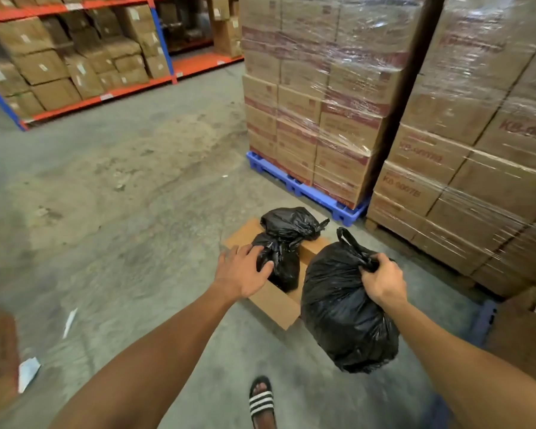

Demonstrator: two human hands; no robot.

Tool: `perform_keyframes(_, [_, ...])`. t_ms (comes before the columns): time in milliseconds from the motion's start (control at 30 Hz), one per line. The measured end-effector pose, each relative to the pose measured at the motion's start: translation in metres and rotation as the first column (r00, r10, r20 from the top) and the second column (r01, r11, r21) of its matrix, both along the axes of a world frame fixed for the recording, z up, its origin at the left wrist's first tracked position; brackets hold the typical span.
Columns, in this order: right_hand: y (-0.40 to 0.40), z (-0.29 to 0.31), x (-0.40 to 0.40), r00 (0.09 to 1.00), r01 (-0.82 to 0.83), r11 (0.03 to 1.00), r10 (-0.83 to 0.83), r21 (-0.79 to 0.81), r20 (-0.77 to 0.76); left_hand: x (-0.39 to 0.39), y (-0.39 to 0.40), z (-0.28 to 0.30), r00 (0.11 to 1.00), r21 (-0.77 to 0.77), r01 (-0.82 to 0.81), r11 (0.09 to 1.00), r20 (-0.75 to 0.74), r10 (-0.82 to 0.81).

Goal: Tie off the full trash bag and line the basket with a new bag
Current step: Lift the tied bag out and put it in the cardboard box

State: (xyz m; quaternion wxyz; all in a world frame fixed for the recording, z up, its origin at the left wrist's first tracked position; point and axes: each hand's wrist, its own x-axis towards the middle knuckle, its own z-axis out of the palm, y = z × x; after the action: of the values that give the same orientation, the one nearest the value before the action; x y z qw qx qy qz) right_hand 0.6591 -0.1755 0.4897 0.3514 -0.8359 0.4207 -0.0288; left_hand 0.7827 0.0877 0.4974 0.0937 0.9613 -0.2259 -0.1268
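A full black trash bag hangs above the floor, tied at its top, and my right hand is shut on its knotted neck. Just left of it stands an open cardboard box on the floor. Two smaller tied black bags sit in that box, one behind the other. My left hand hovers with fingers spread over the box's near left edge, its fingertips at the nearer small bag. No basket shows in this view.
Shrink-wrapped stacks of cartons on a blue pallet rise close behind and to the right. Orange and blue shelving with boxes lines the far left. Paper scraps lie on the concrete floor. My sandalled foot is below.
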Motion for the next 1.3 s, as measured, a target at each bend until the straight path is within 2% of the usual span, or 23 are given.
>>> perform_keyframes(200, [-0.032, -0.045, 0.096, 0.990, 0.131, 0.986, -0.125, 0.106, -0.067, 0.107, -0.044, -0.035, 0.984, -0.020, -0.043, 0.999, -0.175, 0.039])
perform_keyframes(400, [-0.064, -0.098, 0.183, 0.953, 0.296, 0.923, -0.270, 0.244, -0.134, 0.192, -0.094, -0.067, 0.959, -0.059, -0.088, 0.994, -0.275, 0.069])
perform_keyframes(500, [-0.076, -0.133, 0.229, 0.941, 0.325, 0.904, -0.281, 0.278, -0.187, 0.230, -0.119, -0.092, 0.953, -0.043, -0.102, 0.994, -0.292, 0.085])
perform_keyframes(700, [-0.100, -0.228, 0.312, 0.923, 0.337, 0.875, -0.235, 0.347, -0.303, 0.294, -0.163, -0.160, 0.961, 0.024, -0.098, 0.995, -0.256, 0.101])
perform_keyframes(967, [-0.111, -0.343, 0.362, 0.887, 0.377, 0.825, -0.192, 0.420, -0.420, 0.331, -0.195, -0.248, 0.930, 0.039, -0.132, 0.990, -0.341, 0.138])
perform_keyframes(1067, [-0.108, -0.366, 0.369, 0.880, 0.404, 0.757, -0.169, 0.513, -0.444, 0.330, -0.194, -0.264, 0.923, 0.062, -0.127, 0.990, -0.359, 0.140])
perform_keyframes(1167, [-0.105, -0.380, 0.370, 0.873, 0.408, 0.641, -0.067, 0.650, -0.482, 0.331, -0.191, -0.270, 0.916, 0.091, -0.126, 0.988, -0.373, 0.151])
perform_keyframes(1300, [-0.106, -0.364, 0.369, 0.862, 0.366, 0.609, 0.064, 0.704, -0.503, 0.335, -0.191, -0.262, 0.918, 0.095, -0.126, 0.987, -0.367, 0.153])
